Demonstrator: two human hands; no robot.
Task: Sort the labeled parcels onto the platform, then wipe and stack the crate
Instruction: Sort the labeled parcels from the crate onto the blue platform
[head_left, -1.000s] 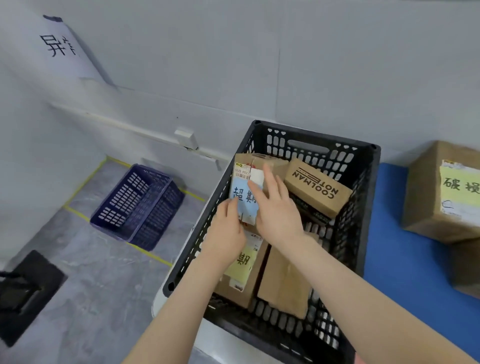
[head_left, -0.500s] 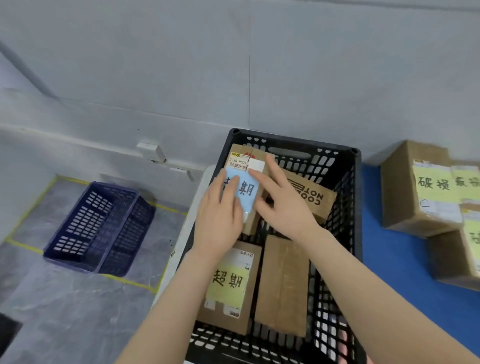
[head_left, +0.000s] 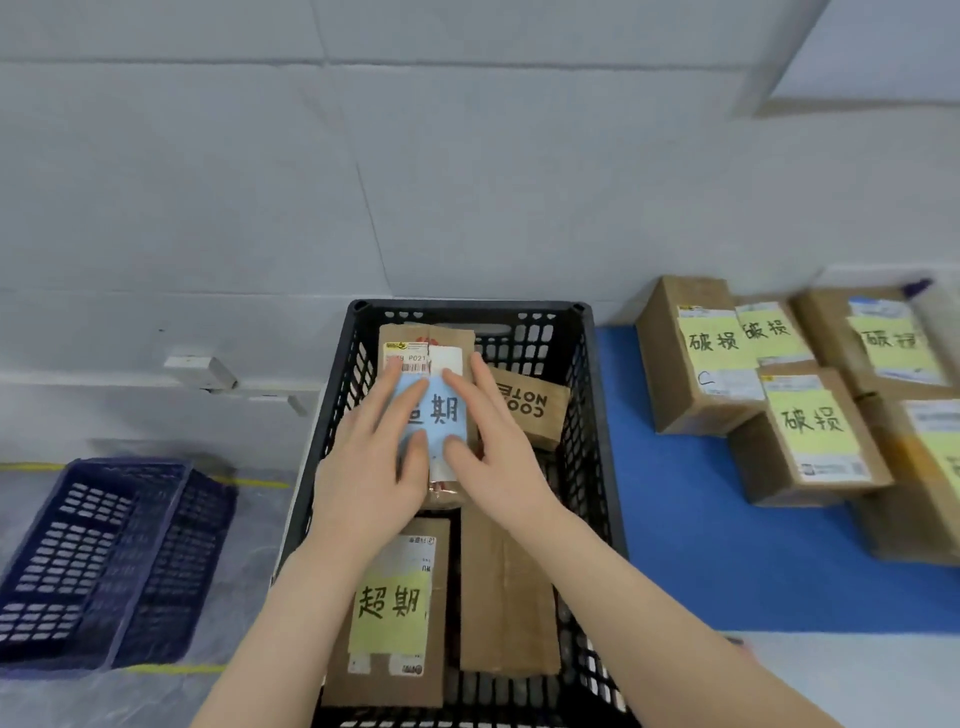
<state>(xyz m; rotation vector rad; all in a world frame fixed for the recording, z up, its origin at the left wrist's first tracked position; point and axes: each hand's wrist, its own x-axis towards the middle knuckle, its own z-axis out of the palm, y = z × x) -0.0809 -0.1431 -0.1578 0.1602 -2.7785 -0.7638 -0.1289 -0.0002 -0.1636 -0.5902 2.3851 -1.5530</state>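
A person's left hand and right hand lie side by side on a blue-labelled parcel at the far end of a black plastic crate. On both hands the fingers are straight and spread flat across the parcel's upper face and the thumbs rest on the label, so nothing is clasped yet. The parcel seems to lean on other cartons beneath it, though the hands hide too much to be sure. It shares the crate with a yellow-labelled parcel, a plain cardboard parcel and a printed brown box. To the right of the crate, on the blue platform, stands a cluster of sorted parcels bearing yellow labels. A dark blue crate sits on the floor well to the left. The blue-labelled parcel looks like a small, stiff corrugated carton, probably light enough for one hand, but the paper label and taped faces are likely smooth and offer poor purchase to flat palms. The surer hold would be on its two long side edges, one hand on each, lifting it straight up over the crate's latticed wall before carrying it across to the platform.
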